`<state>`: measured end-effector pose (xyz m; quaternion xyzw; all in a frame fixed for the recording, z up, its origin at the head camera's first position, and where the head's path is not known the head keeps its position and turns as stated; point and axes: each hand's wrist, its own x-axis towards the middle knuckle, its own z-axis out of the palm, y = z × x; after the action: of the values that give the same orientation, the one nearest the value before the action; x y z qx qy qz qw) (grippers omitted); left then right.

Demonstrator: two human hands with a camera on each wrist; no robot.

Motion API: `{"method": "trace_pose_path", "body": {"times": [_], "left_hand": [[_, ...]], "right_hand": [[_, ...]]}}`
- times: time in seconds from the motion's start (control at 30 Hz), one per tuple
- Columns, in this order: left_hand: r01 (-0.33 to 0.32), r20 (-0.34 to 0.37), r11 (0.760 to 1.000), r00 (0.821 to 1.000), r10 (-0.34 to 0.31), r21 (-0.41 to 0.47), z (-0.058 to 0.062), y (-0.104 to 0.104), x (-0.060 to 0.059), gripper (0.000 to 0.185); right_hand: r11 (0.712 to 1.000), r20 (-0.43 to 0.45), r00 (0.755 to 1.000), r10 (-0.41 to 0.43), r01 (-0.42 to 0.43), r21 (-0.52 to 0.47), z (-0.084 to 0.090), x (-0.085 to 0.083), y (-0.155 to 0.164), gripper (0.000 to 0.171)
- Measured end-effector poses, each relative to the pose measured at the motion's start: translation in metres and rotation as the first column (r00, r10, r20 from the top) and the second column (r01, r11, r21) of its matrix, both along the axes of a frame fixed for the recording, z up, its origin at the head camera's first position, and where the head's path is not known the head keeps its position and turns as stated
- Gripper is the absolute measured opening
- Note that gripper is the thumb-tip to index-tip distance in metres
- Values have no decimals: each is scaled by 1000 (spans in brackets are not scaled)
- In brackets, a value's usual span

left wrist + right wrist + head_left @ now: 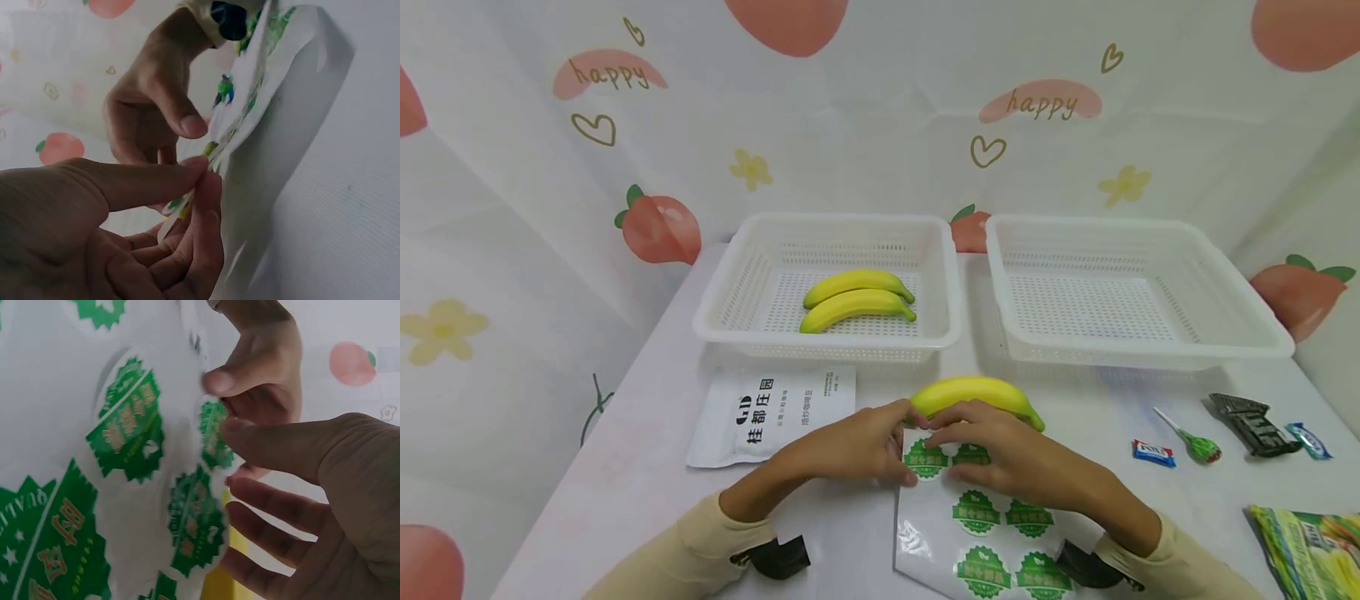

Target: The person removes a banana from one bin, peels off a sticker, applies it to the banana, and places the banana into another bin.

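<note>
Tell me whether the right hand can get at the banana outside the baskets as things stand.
Probably yes: the banana lies just beyond the right hand, its right end uncovered. The hand is at the sticker sheet, though, and might need to leave it first.

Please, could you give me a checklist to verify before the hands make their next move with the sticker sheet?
1. Left hand pinches the edge of the sticker sheet: ok.
2. Right hand has a firm grip: cannot tell; its thumb is at the sheet's edge.
3. Sheet lies flat: not ok; it is bent up near the hands.
4. Edge sticker is fully peeled off: cannot tell.
5. Loose banana is close by: ok, just beyond the sheet.
6. Two bananas are inside the left basket: ok.
</note>
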<state>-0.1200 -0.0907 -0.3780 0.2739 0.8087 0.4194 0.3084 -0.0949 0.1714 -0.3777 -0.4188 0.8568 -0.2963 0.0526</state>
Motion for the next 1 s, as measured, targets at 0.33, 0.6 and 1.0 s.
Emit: {"method": "trace_pose_path", "body": {"times": [0.33,0.6,1.0], "left_hand": [[-10,269,981,962,-44,196,-2,-2,-8,70],[2,251,986,967,-45,167,-1,-1,-8,73],[25,-103,994,994,-36,-110,7,-2,4,41]], "right_hand": [[999,59,998,-31,30,28,-1,-1,-2,34],[1000,32,999,-2,2,-8,-1,-3,0,10],[989,-74,994,-83,73,-125,9,-9,12,16]]}}
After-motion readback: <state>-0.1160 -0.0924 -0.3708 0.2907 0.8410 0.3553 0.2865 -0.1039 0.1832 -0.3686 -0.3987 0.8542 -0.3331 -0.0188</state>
